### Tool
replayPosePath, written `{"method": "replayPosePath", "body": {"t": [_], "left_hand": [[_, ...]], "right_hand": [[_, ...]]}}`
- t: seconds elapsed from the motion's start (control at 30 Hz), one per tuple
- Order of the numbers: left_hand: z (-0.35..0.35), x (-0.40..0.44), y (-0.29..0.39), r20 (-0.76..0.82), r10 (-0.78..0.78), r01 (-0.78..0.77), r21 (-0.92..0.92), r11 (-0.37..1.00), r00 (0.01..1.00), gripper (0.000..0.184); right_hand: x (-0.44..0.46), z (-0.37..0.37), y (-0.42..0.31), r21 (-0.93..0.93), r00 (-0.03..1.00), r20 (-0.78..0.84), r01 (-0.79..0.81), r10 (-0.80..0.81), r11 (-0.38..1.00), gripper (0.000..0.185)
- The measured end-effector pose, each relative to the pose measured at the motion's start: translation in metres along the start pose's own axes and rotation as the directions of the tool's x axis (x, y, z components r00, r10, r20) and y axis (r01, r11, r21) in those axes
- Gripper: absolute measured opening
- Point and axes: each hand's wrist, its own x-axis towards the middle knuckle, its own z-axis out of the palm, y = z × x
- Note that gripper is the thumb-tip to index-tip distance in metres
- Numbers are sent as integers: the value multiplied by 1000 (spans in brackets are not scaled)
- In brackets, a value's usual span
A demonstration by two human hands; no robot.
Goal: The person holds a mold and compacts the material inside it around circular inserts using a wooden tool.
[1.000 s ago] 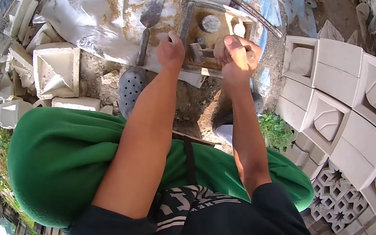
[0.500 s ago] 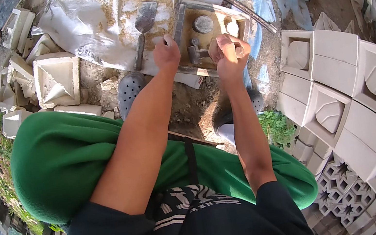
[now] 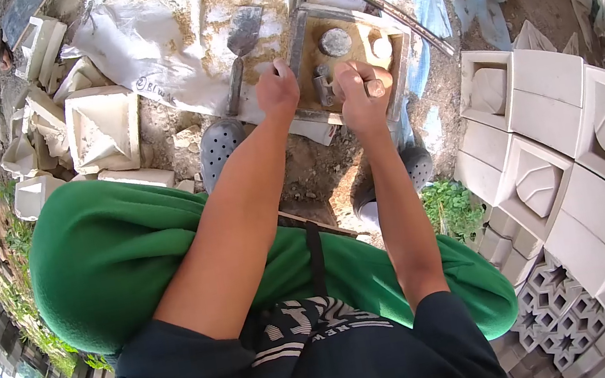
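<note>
My right hand point(image 3: 365, 100) is wrapped round the wooden handle of a hammer point(image 3: 324, 90). The hammer's metal head lies low over the near left part of a rectangular frame-like mould point(image 3: 403, 66). Closed at the mould's near left corner is my left hand point(image 3: 279, 91), thumb upward; what its fingers grip is hidden. Inside the mould, a round grey disc point(image 3: 335, 43) and a pale round piece point(image 3: 381, 47) show on a sandy surface. To the left of my left hand, a trowel point(image 3: 244, 32) lies on a white sheet point(image 3: 138, 49).
Pale cast blocks point(image 3: 103, 129) are piled at the left, and stacked blocks point(image 3: 539, 84) stand at the right. A long metal bar point(image 3: 410, 21) lies along the mould's right side. Another person's hand point(image 3: 3, 54) shows at upper left. Patterned openwork blocks point(image 3: 562, 306) sit lower right.
The whole view has shifted slightly, moving the scene rightward and down. My right hand has moved a little left relative to the mould, still holding the hammer. My left hand stays at the mould's corner.
</note>
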Motion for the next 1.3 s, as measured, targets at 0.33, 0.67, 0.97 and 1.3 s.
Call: {"method": "replayPosePath", "body": {"t": [0.33,0.67,0.97,1.3], "left_hand": [[5,4,0,14,-13,13,35,999,1000,49],[6,3,-4,-33,2,0,73,997,999,50],[5,2,0,-31,3,-1,72,997,1000,51],[9,3,-1,-69,13,-8,72,997,998,52]], "right_hand": [[16,-5,-11,209,979,-178,-57,95,976,38],[16,-13,-23,284,989,-144,21,20,959,37],[1,-10,-34,136,994,-82,87,-77,987,39],[-2,-15,-13,222,993,-117,10,16,975,39]]}}
